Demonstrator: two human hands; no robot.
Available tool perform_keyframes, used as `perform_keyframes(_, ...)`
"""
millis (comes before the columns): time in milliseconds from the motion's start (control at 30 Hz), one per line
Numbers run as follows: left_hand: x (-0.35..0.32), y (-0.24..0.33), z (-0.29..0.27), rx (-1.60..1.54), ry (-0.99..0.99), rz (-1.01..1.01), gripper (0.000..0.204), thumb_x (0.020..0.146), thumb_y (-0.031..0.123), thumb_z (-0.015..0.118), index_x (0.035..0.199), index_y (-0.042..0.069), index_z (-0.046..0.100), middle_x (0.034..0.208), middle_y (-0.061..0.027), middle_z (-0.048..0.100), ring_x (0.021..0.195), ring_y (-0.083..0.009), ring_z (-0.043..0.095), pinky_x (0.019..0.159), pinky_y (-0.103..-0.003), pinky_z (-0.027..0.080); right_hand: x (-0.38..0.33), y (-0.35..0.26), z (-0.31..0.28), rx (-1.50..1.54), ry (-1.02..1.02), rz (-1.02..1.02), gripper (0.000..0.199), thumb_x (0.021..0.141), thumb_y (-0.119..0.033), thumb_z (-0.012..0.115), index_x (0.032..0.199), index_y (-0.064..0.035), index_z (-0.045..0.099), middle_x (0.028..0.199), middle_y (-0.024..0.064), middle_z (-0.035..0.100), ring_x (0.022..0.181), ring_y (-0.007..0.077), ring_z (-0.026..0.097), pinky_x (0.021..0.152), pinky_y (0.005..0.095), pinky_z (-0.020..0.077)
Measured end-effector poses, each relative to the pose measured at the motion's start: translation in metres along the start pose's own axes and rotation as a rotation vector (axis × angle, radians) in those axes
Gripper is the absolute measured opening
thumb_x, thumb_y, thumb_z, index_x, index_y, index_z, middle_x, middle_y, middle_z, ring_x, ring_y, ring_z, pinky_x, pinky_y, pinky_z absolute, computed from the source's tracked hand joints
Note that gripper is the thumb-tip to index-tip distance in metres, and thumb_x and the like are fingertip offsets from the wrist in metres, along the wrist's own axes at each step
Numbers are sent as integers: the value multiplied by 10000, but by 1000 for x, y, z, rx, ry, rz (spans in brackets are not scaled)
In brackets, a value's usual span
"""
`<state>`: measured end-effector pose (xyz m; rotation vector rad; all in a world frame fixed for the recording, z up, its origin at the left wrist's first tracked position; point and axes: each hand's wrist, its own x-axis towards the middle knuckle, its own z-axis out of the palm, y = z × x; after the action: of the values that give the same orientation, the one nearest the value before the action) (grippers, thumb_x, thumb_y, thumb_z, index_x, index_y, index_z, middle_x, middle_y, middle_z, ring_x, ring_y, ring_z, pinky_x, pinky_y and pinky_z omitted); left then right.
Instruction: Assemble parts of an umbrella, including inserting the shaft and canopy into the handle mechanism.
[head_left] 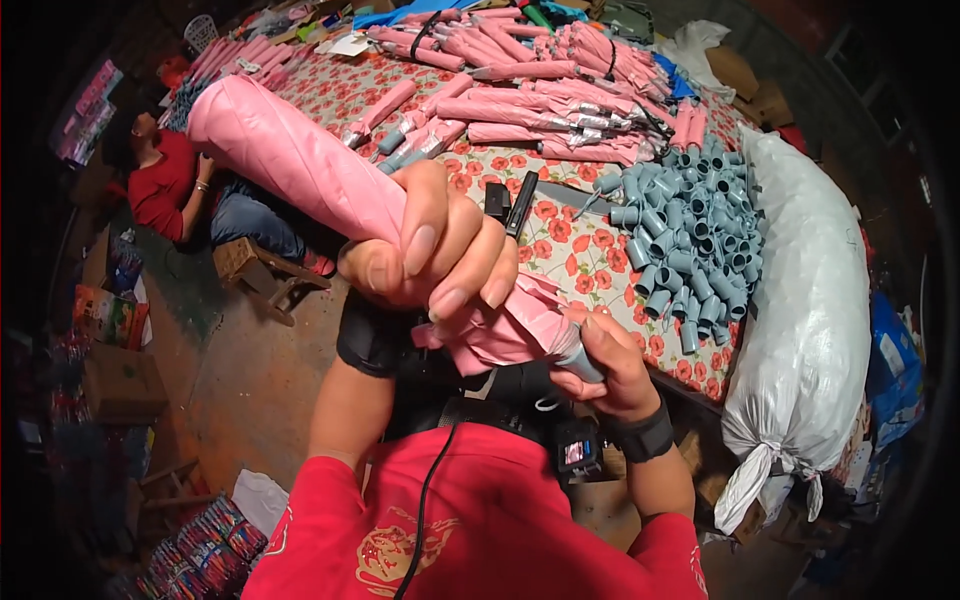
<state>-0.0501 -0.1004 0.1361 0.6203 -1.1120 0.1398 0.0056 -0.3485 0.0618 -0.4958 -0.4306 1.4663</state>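
Left hand [430,250]: closed around the middle of a folded pink umbrella [300,165], fingers wrapped over the fabric.
Right hand [610,365]: pinching the umbrella's grey end by its bunched folds.
Umbrella: held in the air off the bench's near edge, slanting up and to the left.
Bench [560,240]: floral cloth; pink folded umbrellas [530,95] piled at the far side, grey-blue caps [690,240] heaped at the right edge.
White sack [810,300]: against the bench's right edge.

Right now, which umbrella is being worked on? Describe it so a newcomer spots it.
Start at the floral table with its pile of folded pink umbrellas. In front of it, the left hand and right hand grip one pink umbrella. It alone is off the table, slanting up-left, still loose.
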Motion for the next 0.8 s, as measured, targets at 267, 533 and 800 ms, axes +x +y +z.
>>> perform_keyframes(267, 9, 2, 17, 180, 687, -24, 82, 1049, 156, 529, 1008, 94, 492, 653, 70, 433, 599, -55, 491, 678, -295, 468, 23, 19, 26, -1499, 647, -778, 415, 916, -184, 731, 1284, -35, 612, 973, 90, 699, 685, 193, 606, 647, 294, 488)
perform_keyframes(533, 5, -6, 22, -1, 516, -22, 77, 1056, 132, 490, 999, 80, 494, 650, 76, 437, 603, -53, 486, 680, -280, 457, 12, 15, 34, -1273, 442, -513, 464, 868, -189, 785, 1269, -30, 614, 979, 81, 704, 680, 196, 606, 657, 299, 500)
perform_keyframes(800, 4, -12, 17, 107, 592, 33, 96, 1068, 122, 459, 1001, 69, 502, 648, 72, 436, 606, -52, 480, 683, -272, 451, 21, 22, 30, -1463, 630, -791, 416, 869, -205, 792, 1205, -21, 629, 952, 85, 701, 679, 198, 597, 672, 292, 497)
